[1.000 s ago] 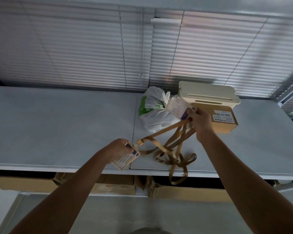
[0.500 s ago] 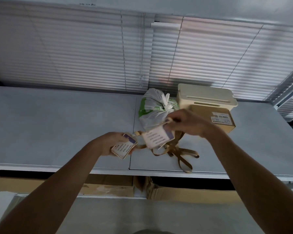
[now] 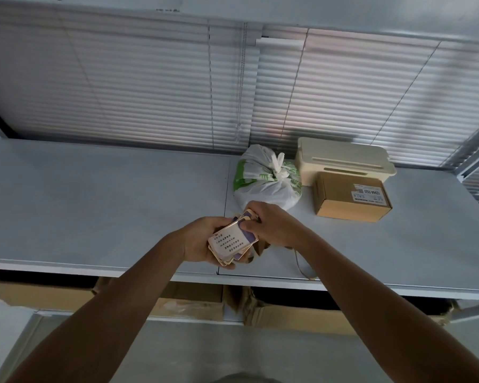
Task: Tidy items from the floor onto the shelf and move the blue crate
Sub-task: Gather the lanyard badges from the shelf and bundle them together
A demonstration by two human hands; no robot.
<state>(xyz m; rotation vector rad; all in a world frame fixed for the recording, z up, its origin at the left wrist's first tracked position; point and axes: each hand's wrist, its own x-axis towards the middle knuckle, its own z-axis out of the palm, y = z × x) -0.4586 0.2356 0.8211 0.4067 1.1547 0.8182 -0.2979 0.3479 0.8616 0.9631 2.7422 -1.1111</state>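
Over the front of the grey shelf, my left hand and my right hand meet on a small stack of badge cards with printed text and purple corners. Both hands grip the stack. Tan lanyard straps trail from under my right hand toward the shelf's front edge, mostly hidden by my hands. A tied white plastic bag with green print sits just behind my hands. The blue crate is not in view.
A cream plastic box stands at the back right with a brown cardboard box in front of it. Window blinds close off the back. Flattened cardboard lies on the level below.
My right hand came down and left from beside the cardboard box, bringing its card onto the card in my left hand. The lanyard straps, once spread out, are now bunched under my hands.
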